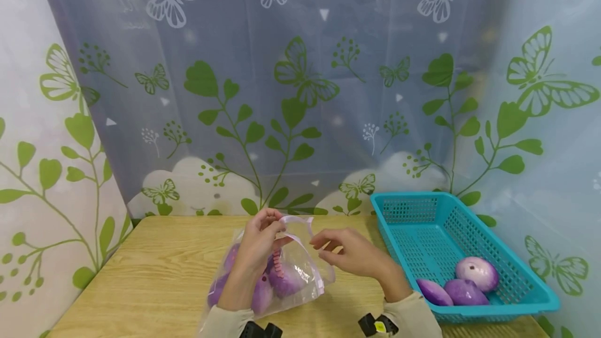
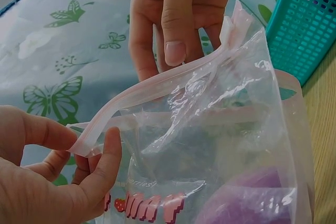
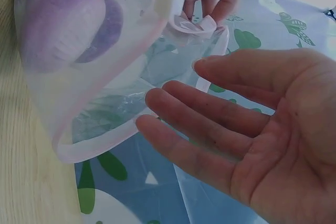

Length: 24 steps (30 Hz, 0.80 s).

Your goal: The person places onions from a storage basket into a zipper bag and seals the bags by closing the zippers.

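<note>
A clear zip bag [image 1: 307, 293] with pale pink edging stands on the table and bulges with several purple onions [image 1: 287, 281]. My left hand [image 1: 255, 246] pinches one end of the bag's zip strip [image 2: 102, 116] between thumb and fingers. The mouth gapes on the right side, as the right wrist view shows. Fingers spread and nothing held, my right hand [image 1: 352, 254] hovers beside that open mouth, its fingertips [image 3: 149, 124] right at the edging. A white zip slider [image 3: 169, 2] sits on the strip. Pink lettering [image 2: 152, 208] is printed on the bag's front.
To the right stands a turquoise perforated basket [image 1: 504, 244], with 3 purple onions [image 1: 476, 274] gathered at its near end. Wood-grain table [image 1: 164, 270] extends to the left of the bag. A curtain [image 1: 300, 119] printed with butterflies and leaves hangs behind.
</note>
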Tool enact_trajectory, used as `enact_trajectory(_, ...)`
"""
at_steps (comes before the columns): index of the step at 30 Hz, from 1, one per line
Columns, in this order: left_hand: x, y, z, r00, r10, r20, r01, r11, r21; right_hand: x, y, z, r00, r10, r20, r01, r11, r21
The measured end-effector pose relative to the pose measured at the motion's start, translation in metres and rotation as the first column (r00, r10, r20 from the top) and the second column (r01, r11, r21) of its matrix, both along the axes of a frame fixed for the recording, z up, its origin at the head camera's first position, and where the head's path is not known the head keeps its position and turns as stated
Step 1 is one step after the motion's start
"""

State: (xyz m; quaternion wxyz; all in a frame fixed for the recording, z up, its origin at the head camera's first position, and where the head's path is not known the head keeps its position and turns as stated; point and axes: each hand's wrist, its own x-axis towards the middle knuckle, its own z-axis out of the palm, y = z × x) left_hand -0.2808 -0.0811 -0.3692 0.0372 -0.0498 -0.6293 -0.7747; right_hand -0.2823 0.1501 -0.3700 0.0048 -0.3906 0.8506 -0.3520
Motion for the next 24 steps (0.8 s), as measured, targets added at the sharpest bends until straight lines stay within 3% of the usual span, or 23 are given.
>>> enact_trajectory(10, 0.001, -0.001, 0.0, 1.0, -0.01, -0.006, 0.01, 1.0, 0.002, 0.005, 0.014, 0.016, 0.999, -0.033, 0.028, 0.034, 0.999, -0.008)
enact_trajectory(19, 0.001, -0.001, 0.0, 1.0, 0.005, -0.004, -0.005, 1.0, -0.002, 0.014, 0.045, 0.039, 1.0, -0.017, 0.012, 0.016, 0.997, 0.075)
enact_trajectory(24, 0.0, -0.001, 0.001, 1.0, 0.011, 0.005, -0.011, 1.0, 0.001, 0.022, 0.068, 0.051, 0.999, -0.044, -0.002, 0.044, 0.99, 0.134)
